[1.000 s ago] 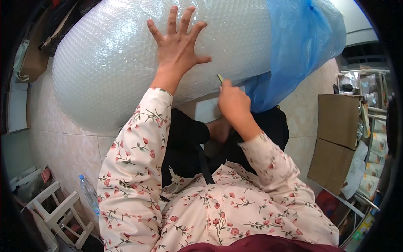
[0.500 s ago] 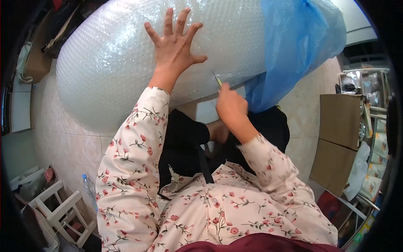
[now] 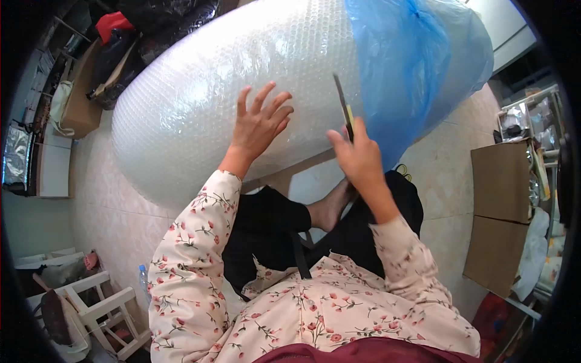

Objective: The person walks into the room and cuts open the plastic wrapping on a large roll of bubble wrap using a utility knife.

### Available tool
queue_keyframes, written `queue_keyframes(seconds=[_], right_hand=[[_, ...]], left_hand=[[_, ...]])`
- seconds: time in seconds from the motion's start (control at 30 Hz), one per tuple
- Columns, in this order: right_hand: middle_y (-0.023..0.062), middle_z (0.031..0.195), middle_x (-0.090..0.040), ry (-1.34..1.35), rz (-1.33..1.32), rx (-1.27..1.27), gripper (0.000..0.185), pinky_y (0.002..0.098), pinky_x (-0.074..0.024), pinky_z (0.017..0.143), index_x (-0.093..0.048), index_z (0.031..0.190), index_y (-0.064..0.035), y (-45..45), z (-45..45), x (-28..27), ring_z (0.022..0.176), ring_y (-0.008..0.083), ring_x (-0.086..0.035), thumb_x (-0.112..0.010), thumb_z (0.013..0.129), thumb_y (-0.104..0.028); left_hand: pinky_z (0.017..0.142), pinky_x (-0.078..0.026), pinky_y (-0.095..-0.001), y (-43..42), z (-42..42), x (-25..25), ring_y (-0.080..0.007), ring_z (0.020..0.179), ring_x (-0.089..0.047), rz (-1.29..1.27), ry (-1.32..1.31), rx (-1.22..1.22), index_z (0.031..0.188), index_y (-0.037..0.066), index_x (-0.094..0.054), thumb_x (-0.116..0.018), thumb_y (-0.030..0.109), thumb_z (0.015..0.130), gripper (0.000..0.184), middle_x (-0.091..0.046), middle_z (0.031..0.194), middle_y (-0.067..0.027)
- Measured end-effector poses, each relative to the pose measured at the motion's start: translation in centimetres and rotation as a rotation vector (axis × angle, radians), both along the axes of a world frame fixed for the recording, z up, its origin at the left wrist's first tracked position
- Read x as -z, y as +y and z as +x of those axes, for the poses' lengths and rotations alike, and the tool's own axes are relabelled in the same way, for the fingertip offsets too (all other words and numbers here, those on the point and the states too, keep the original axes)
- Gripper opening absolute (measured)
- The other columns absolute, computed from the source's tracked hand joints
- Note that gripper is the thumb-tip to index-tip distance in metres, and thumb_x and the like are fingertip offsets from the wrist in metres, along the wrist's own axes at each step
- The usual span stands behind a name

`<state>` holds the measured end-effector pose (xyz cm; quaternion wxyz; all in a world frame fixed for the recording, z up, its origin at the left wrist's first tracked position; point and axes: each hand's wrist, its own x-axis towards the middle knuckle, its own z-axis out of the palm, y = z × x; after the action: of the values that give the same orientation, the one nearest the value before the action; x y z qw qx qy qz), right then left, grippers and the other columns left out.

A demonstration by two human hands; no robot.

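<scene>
Bubble wrap: a big, bulging roll (image 3: pixel 187 103) lies on the tiled floor (image 3: pixel 445 199) in front of the person, slanting from the left toward the far right.
Blue bag: thin blue plastic (image 3: pixel 396 72) covers the right part of the roll, gathered into a bunch at its far side.
Left hand: the left hand (image 3: pixel 260 124) is over the middle of the roll, empty, its fingers parted and loosely bent; whether it touches the wrap, I cannot tell.
Right hand: the right hand (image 3: pixel 358 151) grasps a knife (image 3: pixel 341 97) by its yellow and black handle, near the edge of the blue plastic.
Blade: it points to the far side and a little left, over the wrap; contact with it is unclear.
Legs: folded in black trousers (image 3: pixel 266 218) on the near side of the roll, with a bare foot (image 3: pixel 330 209) showing between them.
Sleeves: pale, with a print of small red flowers.
Right side: brown cardboard (image 3: pixel 499 181) stands beside a rack (image 3: pixel 548 100) of packets.
Left side: a white stool (image 3: pixel 100 308) is near, with a blue-capped bottle (image 3: pixel 143 278) just beside the left sleeve.
Far left: a cardboard box (image 3: pixel 85 100) stands near black plastic (image 3: pixel 166 21).
</scene>
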<state>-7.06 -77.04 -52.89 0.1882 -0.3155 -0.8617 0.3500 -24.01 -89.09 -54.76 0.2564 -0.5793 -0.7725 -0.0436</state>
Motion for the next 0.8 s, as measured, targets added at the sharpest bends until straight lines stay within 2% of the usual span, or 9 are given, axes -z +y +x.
queue_keyframes(seconds=[0.07,0.1,0.17,0.2,0.3,0.47,0.57,0.73,0.8], right_hand=[[0.0146,0.069,-0.056,-0.011,0.051,0.104,0.045,0.0453,-0.0402,0.053,-0.038,0.095,-0.0105,0.5,-3.4,1.3,0.065,0.0357,-0.056,-0.062,0.068,-0.037],[0.0146,0.069,-0.056,0.014,0.048,0.109,0.045,0.0453,-0.0402,0.053,-0.038,0.095,-0.0105,0.7,-4.9,1.9,0.065,0.0357,-0.056,-0.062,0.068,-0.037],[0.0110,0.083,-0.052,0.143,0.376,0.114,0.056,0.0438,-0.0392,0.059,-0.035,0.100,-0.0126,1.0,-7.3,3.0,0.076,0.0309,-0.053,-0.069,0.061,-0.032],[0.0082,0.091,-0.045,0.088,0.311,0.124,0.058,0.0425,-0.0371,0.064,-0.035,0.100,-0.0131,1.2,-7.9,3.4,0.084,0.0277,-0.049,-0.072,0.057,-0.025],[0.0076,0.091,-0.047,0.119,0.355,0.143,0.058,0.0426,-0.0370,0.064,-0.033,0.102,-0.0132,2.3,-7.3,4.6,0.085,0.0281,-0.050,-0.071,0.059,-0.022],[0.0070,0.093,-0.047,0.125,0.310,0.150,0.056,0.0429,-0.0357,0.066,-0.034,0.103,-0.0131,2.2,-6.8,4.4,0.088,0.0280,-0.049,-0.070,0.060,-0.018],[0.0075,0.094,-0.047,0.122,0.285,0.149,0.055,0.0429,-0.0354,0.067,-0.034,0.102,-0.0128,3.2,-6.3,5.0,0.090,0.0281,-0.048,-0.069,0.060,-0.017],[0.0096,0.097,-0.046,0.044,0.262,0.128,0.056,0.0421,-0.0366,0.069,-0.033,0.103,-0.0124,2.7,-6.3,4.4,0.091,0.0296,-0.048,-0.069,0.061,-0.020],[0.0136,0.091,-0.053,0.187,0.213,0.006,0.040,0.0444,-0.0397,0.065,-0.035,0.100,-0.0104,2.7,-5.8,3.3,0.083,0.0342,-0.052,-0.059,0.072,-0.026]], left_hand=[[0.095,-0.019,-0.0391,0.9,0.0,0.2,-0.0133,0.116,-0.029,-0.013,0.002,0.023,0.094,0.025,-0.053,-0.059,0.028,0.070,0.025,-0.044,0.115,0.0089],[0.094,-0.020,-0.0373,1.1,-0.1,-0.1,-0.0132,0.115,-0.030,-0.028,-0.021,0.037,0.096,0.024,-0.052,-0.059,0.028,0.070,0.027,-0.044,0.114,0.0080],[0.091,-0.023,-0.0348,1.6,0.0,-0.5,-0.0130,0.113,-0.032,-0.021,-0.017,0.036,0.099,0.021,-0.051,-0.057,0.025,0.071,0.029,-0.044,0.115,0.0071],[0.091,-0.023,-0.0345,1.7,0.1,-0.5,-0.0132,0.112,-0.033,-0.041,-0.041,-0.003,0.101,0.021,-0.051,-0.055,0.024,0.071,0.031,-0.044,0.115,0.0067],[0.087,-0.024,-0.0355,1.9,0.4,-0.7,-0.0142,0.105,-0.035,-0.073,-0.050,-0.033,0.106,0.021,-0.049,-0.052,0.023,0.068,0.038,-0.046,0.109,0.0049],[0.078,-0.023,-0.0385,2.3,0.7,-1.6,-0.0181,0.095,-0.034,-0.163,-0.114,-0.075,0.094,0.020,-0.055,-0.053,0.025,0.062,0.033,-0.043,0.095,0.0013],[0.080,-0.022,-0.0390,2.3,1.0,-1.4,-0.0185,0.096,-0.033,-0.159,-0.117,-0.087,0.086,0.019,-0.056,-0.052,0.025,0.061,0.025,-0.043,0.095,0.0011],[0.081,-0.022,-0.0400,1.7,0.7,-0.5,-0.0180,0.097,-0.033,-0.088,-0.059,-0.075,0.084,0.018,-0.055,-0.051,0.026,0.061,0.025,-0.044,0.096,0.0009],[0.081,-0.022,-0.0407,1.5,0.5,-0.2,-0.0179,0.097,-0.034,-0.037,-0.029,-0.043,0.082,0.018,-0.055,-0.050,0.027,0.060,0.024,-0.044,0.097,0.0007]])
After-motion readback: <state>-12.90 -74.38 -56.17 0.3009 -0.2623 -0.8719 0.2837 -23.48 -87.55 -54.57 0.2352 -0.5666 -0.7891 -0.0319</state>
